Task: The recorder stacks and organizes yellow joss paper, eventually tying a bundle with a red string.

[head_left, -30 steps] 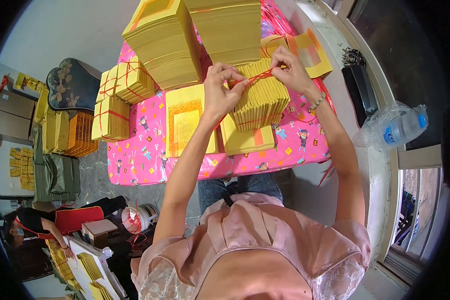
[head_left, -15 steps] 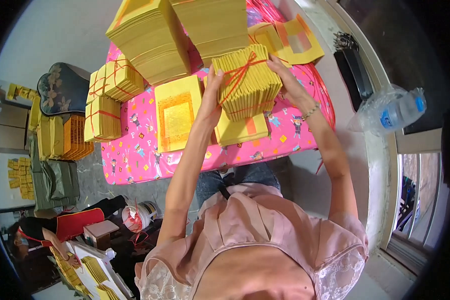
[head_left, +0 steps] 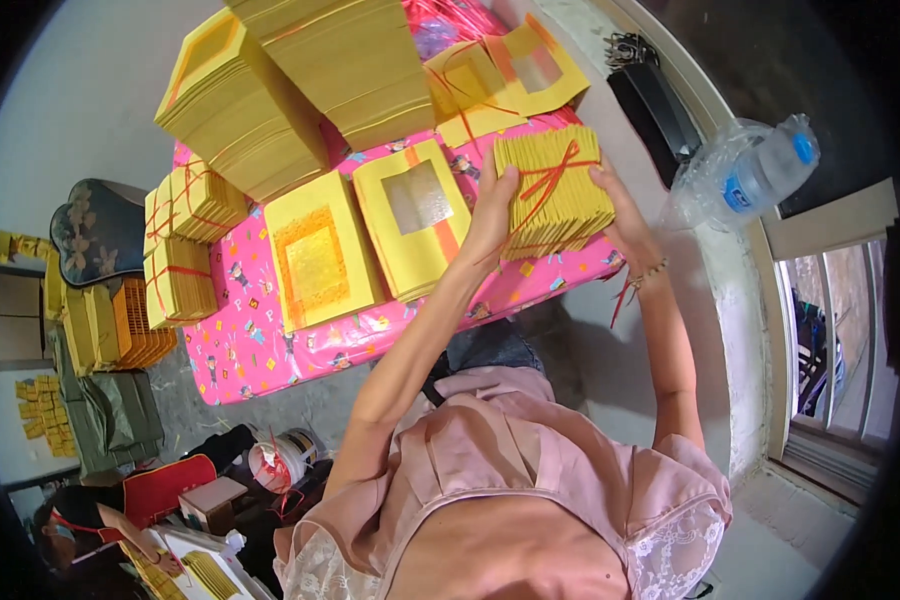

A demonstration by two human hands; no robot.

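A bundle of folded yellow paper (head_left: 554,190) tied with red ribbon is between my two hands, over the right end of the table. My left hand (head_left: 492,208) grips its left side, thumb on the near face. My right hand (head_left: 622,205), below a beaded bracelet, holds the right side. Left of the bundle lies a stack of yellow paper (head_left: 390,275) with a silver square on top. Beside that is another stack (head_left: 288,235) with an orange-bordered gold square.
Tall yellow paper stacks (head_left: 355,75) stand on the pink patterned table (head_left: 245,345). Tied bundles (head_left: 182,285) sit at its left end, red ribbons (head_left: 455,18) at the back. A bottle (head_left: 770,170) in a plastic bag is by the window. A co-worker's hand (head_left: 168,562) is at lower left.
Both hands have carried the tied bundle rightward, away from above the silver-square stack, which now shows. The view has shifted too.
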